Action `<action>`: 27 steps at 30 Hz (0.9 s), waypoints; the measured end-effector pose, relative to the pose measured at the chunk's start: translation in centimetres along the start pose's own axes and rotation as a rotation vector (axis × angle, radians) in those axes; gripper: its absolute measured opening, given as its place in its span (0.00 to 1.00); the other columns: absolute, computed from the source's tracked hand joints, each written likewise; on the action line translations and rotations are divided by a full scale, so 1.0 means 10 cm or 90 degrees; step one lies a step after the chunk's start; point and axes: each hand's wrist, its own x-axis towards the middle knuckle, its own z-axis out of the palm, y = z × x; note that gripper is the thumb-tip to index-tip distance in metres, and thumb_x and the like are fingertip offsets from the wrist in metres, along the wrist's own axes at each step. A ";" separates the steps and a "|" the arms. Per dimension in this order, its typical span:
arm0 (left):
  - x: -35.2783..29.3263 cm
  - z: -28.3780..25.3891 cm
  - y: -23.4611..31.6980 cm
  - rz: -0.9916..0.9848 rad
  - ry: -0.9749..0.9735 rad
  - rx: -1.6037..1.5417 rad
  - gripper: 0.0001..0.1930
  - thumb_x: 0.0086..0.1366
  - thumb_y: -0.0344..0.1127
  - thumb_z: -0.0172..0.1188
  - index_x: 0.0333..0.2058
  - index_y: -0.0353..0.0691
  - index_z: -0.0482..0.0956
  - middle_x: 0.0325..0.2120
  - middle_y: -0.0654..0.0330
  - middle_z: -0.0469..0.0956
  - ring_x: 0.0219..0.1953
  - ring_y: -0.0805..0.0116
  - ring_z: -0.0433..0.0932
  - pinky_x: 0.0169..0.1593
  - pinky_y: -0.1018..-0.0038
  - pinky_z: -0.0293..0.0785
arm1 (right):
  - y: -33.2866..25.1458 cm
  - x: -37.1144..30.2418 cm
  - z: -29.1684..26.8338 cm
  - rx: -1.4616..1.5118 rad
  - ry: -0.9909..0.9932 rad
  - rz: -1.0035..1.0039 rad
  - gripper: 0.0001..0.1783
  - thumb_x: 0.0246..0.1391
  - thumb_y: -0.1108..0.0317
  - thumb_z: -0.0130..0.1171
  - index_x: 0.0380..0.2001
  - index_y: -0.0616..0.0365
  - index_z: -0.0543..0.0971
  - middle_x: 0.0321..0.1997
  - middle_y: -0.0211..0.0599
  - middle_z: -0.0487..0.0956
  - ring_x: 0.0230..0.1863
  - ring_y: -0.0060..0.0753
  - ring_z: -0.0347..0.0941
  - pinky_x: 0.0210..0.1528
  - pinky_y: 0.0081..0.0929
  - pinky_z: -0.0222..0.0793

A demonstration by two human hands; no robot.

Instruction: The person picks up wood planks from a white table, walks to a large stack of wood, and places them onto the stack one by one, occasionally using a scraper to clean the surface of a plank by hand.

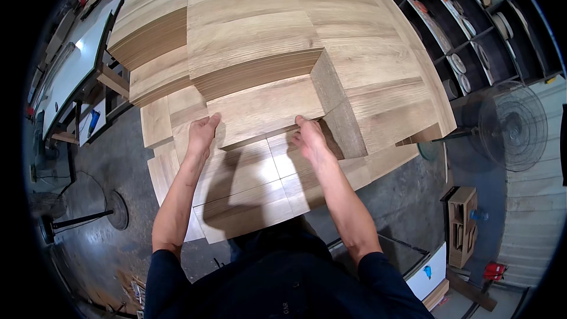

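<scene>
A rectangular board with light wood grain (269, 103) lies in front of a taller stack of like boards (260, 71). At the board's left end, my left hand (202, 134) is closed on the edge, thumb uppermost. Near its right front edge my right hand (309, 140) grips too, with the thumb on top and the fingers curled below the edge. Fingers under the board are partly hidden. Lower wood-grain panels (245, 192) lie just below my hands, with the shadows of my arms across them.
More panel stacks of differing heights spread left and far. A standing fan (511, 127) is at the right, another fan's base (118, 210) at the left. Dark shelves (434, 20) hold rolls at the back right. A white-topped table (74, 74) stands left.
</scene>
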 end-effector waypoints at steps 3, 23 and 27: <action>0.00 0.03 -0.02 0.066 0.022 0.105 0.23 0.63 0.44 0.57 0.13 0.35 0.71 0.10 0.69 0.63 0.15 0.77 0.57 0.20 0.72 0.54 | -0.02 0.09 -0.02 0.056 -0.038 0.066 0.28 0.61 0.60 0.52 0.58 0.63 0.58 0.58 0.55 0.60 0.56 0.49 0.59 0.57 0.46 0.59; -0.16 -0.18 -0.72 -0.093 -0.019 -0.359 0.40 0.68 0.62 0.36 0.63 0.30 0.53 0.63 0.49 0.56 0.65 0.60 0.55 0.67 0.67 0.48 | 0.81 -0.85 -0.95 0.074 -0.276 0.033 0.27 0.64 0.59 0.47 0.55 0.74 0.63 0.55 0.58 0.70 0.57 0.48 0.69 0.61 0.38 0.65; -0.59 0.06 -0.68 0.039 -0.047 -0.365 0.42 0.68 0.63 0.34 0.64 0.28 0.49 0.64 0.43 0.51 0.68 0.53 0.48 0.68 0.66 0.43 | 0.99 -1.01 -1.35 0.093 -0.223 0.039 0.26 0.63 0.60 0.48 0.54 0.74 0.65 0.53 0.59 0.72 0.54 0.47 0.71 0.57 0.39 0.68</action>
